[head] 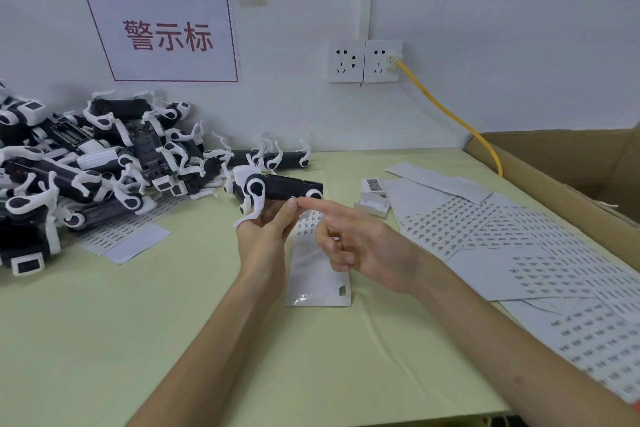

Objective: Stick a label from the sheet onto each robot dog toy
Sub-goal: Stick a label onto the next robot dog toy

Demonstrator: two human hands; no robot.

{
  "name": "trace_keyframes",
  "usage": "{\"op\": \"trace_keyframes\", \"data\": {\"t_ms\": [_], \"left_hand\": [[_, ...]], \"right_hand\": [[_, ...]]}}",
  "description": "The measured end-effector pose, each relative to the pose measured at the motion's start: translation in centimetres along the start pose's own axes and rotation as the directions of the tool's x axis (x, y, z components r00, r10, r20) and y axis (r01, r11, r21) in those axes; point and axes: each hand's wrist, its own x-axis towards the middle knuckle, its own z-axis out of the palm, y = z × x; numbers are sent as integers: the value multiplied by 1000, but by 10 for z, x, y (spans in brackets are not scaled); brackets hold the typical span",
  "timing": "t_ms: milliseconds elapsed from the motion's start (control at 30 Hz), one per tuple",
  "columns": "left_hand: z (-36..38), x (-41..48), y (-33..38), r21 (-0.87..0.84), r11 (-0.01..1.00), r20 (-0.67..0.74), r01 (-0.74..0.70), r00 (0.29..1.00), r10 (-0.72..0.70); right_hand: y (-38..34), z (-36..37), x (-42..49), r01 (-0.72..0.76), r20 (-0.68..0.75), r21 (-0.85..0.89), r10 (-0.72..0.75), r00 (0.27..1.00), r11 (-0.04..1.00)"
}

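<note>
Left hand (266,236) fingers clamp the robot dog (277,188) above the bench (173,322); right hand (360,246) forefinger presses it, perhaps carrying a label. You hold the stiff light body, not thin legs.

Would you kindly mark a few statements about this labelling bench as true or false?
1. The left hand holds a toy dog. True.
2. The right hand grips a label sheet. False: its forefinger points at the toy.
3. The toy pile lies on the right. False: it lies on the left.
4. A yellow cable is plugged into the wall socket. True.
5. Label sheets lie beside a cardboard box. True.
</note>
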Motion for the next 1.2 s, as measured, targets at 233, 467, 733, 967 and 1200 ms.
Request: {"op": "trace_keyframes", "data": {"t_ms": [233,467,733,967,1200], "left_hand": [[-2,1,-1,12,1000,0,-19,1000,19],[-2,2,-1,30,999,-15,-29,999,30],[-3,1,-2,38,998,-25,-41,999,42],[-1,0,-2,43,997,-58,-58,997,60],[-2,3,-6,44,998,-157,-38,987,45]], "right_hand": [[0,0,0,-3,3,1,3,1000,1000],[1,1,-1,-5,10,3,5,1000,1000],[1,1,0,-4,26,-5,4,1000,1000],[1,1,0,5,44,-8,-5,999,1000],[5,5,4,-9,67,15,8,998,1000]]}}
